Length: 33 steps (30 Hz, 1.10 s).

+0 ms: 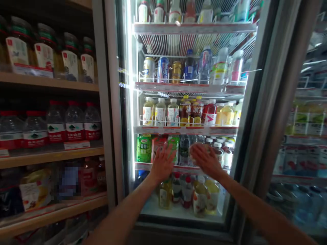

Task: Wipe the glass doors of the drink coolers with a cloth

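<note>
Both my arms stretch forward to a lit drinks fridge. My left hand [162,162] holds nothing; its fingers are spread and stretched upward. It is in front of the red pouch [155,144] and partly covers a green pouch [174,144] on the fourth shelf. My right hand [207,160] is blurred, its fingers stretched out toward the left, with nothing visible in it. It stands before dark-capped bottles [217,149] on the same shelf. Whether either palm touches glass or a bottle, I cannot tell.
A metal fridge frame [265,136] rises on the right, with another bottle-filled cooler beyond. At left, wooden shelves [51,154] carry red-capped water bottles [74,120] and big jars [17,47]. Juice bottles [200,197] stand on the fridge floor. White wire racks hold more drinks above.
</note>
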### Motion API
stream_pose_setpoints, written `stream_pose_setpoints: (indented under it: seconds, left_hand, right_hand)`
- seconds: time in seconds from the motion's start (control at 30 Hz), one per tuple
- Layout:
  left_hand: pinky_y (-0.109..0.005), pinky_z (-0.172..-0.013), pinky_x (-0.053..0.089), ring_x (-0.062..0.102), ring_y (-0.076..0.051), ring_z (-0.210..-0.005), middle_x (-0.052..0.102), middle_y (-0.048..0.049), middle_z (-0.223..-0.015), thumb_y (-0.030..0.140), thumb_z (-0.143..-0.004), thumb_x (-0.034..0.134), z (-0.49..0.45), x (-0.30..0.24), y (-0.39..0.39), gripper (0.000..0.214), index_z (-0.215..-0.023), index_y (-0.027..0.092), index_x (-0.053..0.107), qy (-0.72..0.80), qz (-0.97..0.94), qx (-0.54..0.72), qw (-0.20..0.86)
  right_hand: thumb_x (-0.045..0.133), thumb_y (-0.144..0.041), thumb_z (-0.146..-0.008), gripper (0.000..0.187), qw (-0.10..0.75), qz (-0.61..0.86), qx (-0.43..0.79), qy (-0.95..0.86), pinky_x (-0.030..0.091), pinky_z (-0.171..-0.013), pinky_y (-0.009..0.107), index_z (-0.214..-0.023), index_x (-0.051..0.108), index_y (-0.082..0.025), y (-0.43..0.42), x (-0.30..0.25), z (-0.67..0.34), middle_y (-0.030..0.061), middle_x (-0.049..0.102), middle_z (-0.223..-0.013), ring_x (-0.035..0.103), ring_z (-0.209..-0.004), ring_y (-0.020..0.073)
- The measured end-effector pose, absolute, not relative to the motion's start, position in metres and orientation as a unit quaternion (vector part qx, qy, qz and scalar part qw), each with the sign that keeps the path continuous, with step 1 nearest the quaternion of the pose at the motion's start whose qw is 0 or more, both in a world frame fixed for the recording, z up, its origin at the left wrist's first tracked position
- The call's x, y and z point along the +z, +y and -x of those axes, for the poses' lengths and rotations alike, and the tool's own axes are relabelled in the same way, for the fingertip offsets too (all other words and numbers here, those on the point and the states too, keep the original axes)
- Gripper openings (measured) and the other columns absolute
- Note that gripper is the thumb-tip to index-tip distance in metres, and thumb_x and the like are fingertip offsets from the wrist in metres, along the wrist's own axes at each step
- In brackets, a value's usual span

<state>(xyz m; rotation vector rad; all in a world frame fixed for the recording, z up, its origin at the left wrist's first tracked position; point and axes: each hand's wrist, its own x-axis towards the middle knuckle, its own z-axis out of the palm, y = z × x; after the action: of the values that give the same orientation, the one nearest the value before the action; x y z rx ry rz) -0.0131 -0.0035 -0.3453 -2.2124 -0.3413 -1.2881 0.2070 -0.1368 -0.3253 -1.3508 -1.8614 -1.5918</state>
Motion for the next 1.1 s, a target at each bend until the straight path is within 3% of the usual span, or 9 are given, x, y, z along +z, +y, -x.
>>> stream_pose_setpoints:
  seconds: [0.13,0.33,0.5,0.7,0.9,1.0,1.1]
  left_hand:
    - [-0.050,-0.111,0.019,0.012,-0.027,-0.140,0.035,-0.0105,-0.145,0.028,-0.082,0.051,-0.004,-0.343,-0.012,0.050,-0.131,0.020,0.043,-0.136,0.818,-0.488,0.273]
    - [-0.049,-0.112,0.016,0.012,-0.026,-0.140,0.038,-0.0100,-0.143,0.028,-0.082,0.052,-0.009,-0.345,-0.014,0.047,-0.128,0.020,0.045,-0.115,0.817,-0.488,0.286]
    - [-0.049,-0.112,0.016,0.014,-0.026,-0.140,0.035,-0.0099,-0.145,0.032,-0.082,0.054,-0.015,-0.337,-0.018,0.050,-0.129,0.022,0.044,-0.118,0.811,-0.500,0.281]
    - [-0.047,-0.113,0.014,0.012,-0.024,-0.140,0.039,-0.0093,-0.143,0.030,-0.081,0.054,-0.013,-0.341,-0.021,0.049,-0.129,0.022,0.045,-0.103,0.811,-0.500,0.286]
    - [-0.050,-0.113,0.015,0.011,-0.026,-0.140,0.033,-0.0120,-0.146,0.029,-0.084,0.050,-0.009,-0.324,-0.008,0.050,-0.132,0.020,0.042,-0.138,0.801,-0.517,0.269]
    - [-0.051,-0.112,0.015,0.011,-0.026,-0.140,0.033,-0.0122,-0.146,0.028,-0.084,0.049,-0.001,-0.322,0.000,0.050,-0.133,0.020,0.041,-0.154,0.797,-0.517,0.273]
    - [-0.050,-0.112,0.016,0.011,-0.026,-0.140,0.037,-0.0131,-0.144,0.025,-0.084,0.049,0.010,-0.326,0.006,0.048,-0.131,0.019,0.042,-0.149,0.797,-0.509,0.288]
  right_hand:
    - [0.044,-0.023,-0.088,0.060,0.287,0.533,-0.595,-0.529,0.013,-0.112,0.050,-0.143,0.022,-0.019,-0.144,-0.309,-0.231,0.0133,0.033,-0.145,0.025,-0.137,0.0224]
    - [0.045,-0.020,-0.087,0.054,0.187,0.526,-0.560,-0.612,0.015,-0.112,0.047,-0.140,0.032,-0.025,-0.165,-0.338,-0.252,0.0090,0.047,-0.136,0.035,-0.132,0.0199]
    - [0.038,-0.024,-0.089,0.058,0.346,0.591,-0.614,-0.393,0.020,-0.109,0.052,-0.144,0.020,-0.016,-0.177,-0.318,-0.284,0.0162,0.032,-0.145,0.026,-0.136,0.0254]
    - [0.040,-0.024,-0.089,0.064,0.282,0.608,-0.594,-0.445,0.024,-0.109,0.047,-0.146,0.009,-0.019,-0.193,-0.396,-0.284,0.0135,0.029,-0.147,0.027,-0.136,0.0238]
    - [0.038,-0.024,-0.090,0.059,0.361,0.574,-0.624,-0.388,0.021,-0.109,0.051,-0.145,0.018,-0.015,-0.160,-0.315,-0.267,0.0175,0.031,-0.145,0.026,-0.136,0.0254]
    - [0.040,-0.022,-0.089,0.055,0.292,0.523,-0.618,-0.509,0.018,-0.111,0.048,-0.142,0.025,-0.016,-0.139,-0.311,-0.233,0.0147,0.039,-0.141,0.026,-0.137,0.0215]
    - [0.045,-0.022,-0.088,0.046,0.183,0.462,-0.579,-0.647,0.012,-0.114,0.044,-0.134,0.040,-0.024,-0.132,-0.319,-0.207,0.0054,0.049,-0.135,0.030,-0.135,0.0168]
